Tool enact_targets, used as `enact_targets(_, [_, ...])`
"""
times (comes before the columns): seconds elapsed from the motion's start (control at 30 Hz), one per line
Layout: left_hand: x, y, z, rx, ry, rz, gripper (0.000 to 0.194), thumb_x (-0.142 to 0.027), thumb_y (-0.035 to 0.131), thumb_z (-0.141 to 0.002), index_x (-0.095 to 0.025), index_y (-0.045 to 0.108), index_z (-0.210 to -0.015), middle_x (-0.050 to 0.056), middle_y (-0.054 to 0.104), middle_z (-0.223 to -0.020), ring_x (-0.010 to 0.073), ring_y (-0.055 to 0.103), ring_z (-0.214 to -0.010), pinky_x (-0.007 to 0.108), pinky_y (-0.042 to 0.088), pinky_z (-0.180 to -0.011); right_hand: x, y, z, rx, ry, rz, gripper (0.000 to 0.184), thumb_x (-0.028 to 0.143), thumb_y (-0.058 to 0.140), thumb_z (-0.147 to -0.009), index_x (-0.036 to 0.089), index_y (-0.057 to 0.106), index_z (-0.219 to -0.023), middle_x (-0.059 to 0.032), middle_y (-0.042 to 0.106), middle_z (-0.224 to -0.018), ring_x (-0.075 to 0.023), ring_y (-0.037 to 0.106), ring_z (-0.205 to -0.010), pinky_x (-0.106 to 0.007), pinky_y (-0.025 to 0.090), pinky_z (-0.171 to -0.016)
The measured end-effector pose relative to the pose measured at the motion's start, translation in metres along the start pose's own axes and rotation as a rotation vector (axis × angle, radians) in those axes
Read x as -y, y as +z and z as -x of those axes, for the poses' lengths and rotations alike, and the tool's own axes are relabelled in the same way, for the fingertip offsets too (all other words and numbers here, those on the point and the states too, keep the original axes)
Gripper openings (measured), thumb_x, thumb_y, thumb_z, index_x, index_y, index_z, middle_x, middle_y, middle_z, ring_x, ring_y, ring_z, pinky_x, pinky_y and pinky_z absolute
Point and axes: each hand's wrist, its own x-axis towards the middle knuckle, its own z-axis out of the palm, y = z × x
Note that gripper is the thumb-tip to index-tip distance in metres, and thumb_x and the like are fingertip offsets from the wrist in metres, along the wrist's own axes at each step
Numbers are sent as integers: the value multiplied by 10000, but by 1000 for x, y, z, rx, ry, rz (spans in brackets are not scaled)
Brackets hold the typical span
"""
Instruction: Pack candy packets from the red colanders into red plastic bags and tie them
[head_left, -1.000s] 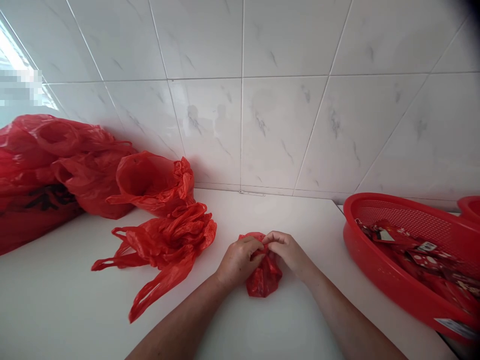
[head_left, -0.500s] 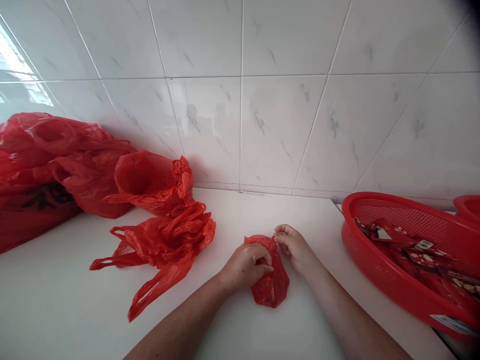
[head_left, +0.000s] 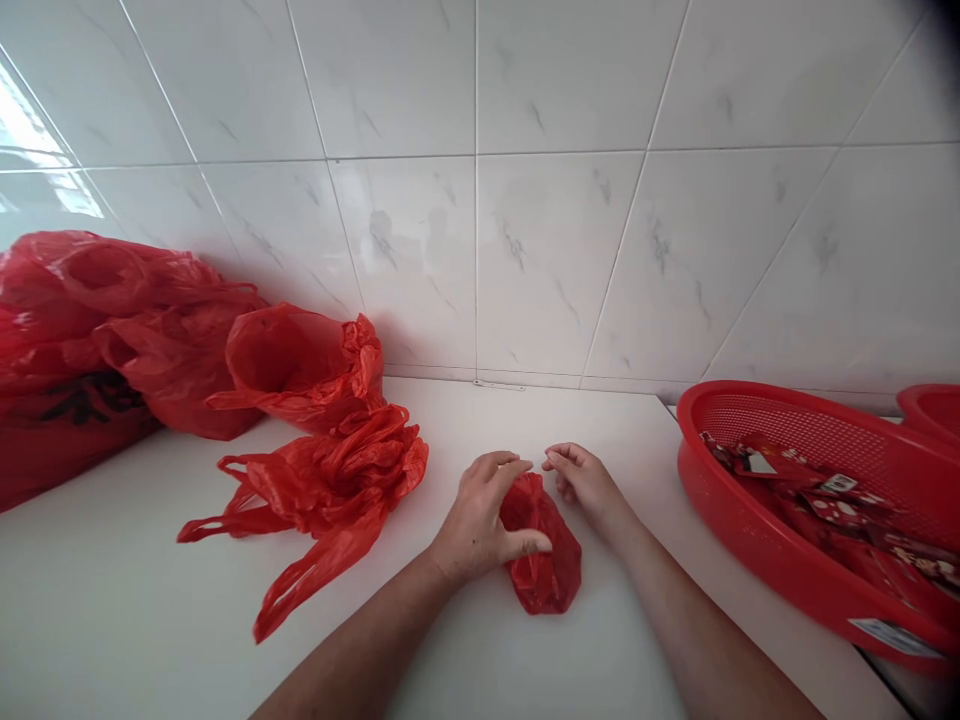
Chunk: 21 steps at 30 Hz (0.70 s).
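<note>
A small red plastic bag [head_left: 551,570] lies on the white table in front of me, gathered at its far end, with something dark-red showing faintly through it. My left hand [head_left: 487,515] is over the bag's left side, thumb and fingers spread wide around its upper part. Just beyond the bag's top right is my right hand [head_left: 589,490], its fingers curled in and the bag's edge apart from the fingertips. Nothing shows between them.
Left of my hands lies a crumpled heap of red plastic bags [head_left: 352,470]. Behind it stand an opened red bag [head_left: 292,360] and larger filled red bags [head_left: 67,300] against the tiled wall [head_left: 555,270]. A red plastic basket [head_left: 757,560] with printed red packets [head_left: 832,500] is at right.
My left hand has opened from a closed grip on the bag to spread fingers. My right hand's fingertips have come away from the bag's top edge. The bag stays in place.
</note>
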Motion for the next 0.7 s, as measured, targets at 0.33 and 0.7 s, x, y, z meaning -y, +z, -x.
enact_targets(0.33, [-2, 13, -1, 190, -61, 24, 356, -138, 655, -657, -264, 619, -989, 34, 608, -1117, 238, 527, -1041, 382, 412, -915, -2, -2, 0, 36, 20, -50, 266, 432, 595, -746, 179, 562, -823, -19, 605, -842, -84, 489, -591, -214, 391, -498])
enact_targets(0.7, [-47, -38, 13, 36, -231, 55, 324, -87, 491, -696, -228, 588, -970, 1, 671, -873, 168, 605, -793, 264, 482, -721, -7, -6, 1, 47, 28, -37, 269, 424, 569, -744, 187, 577, -872, -38, 615, -852, -109, 526, -623, -237, 420, -540])
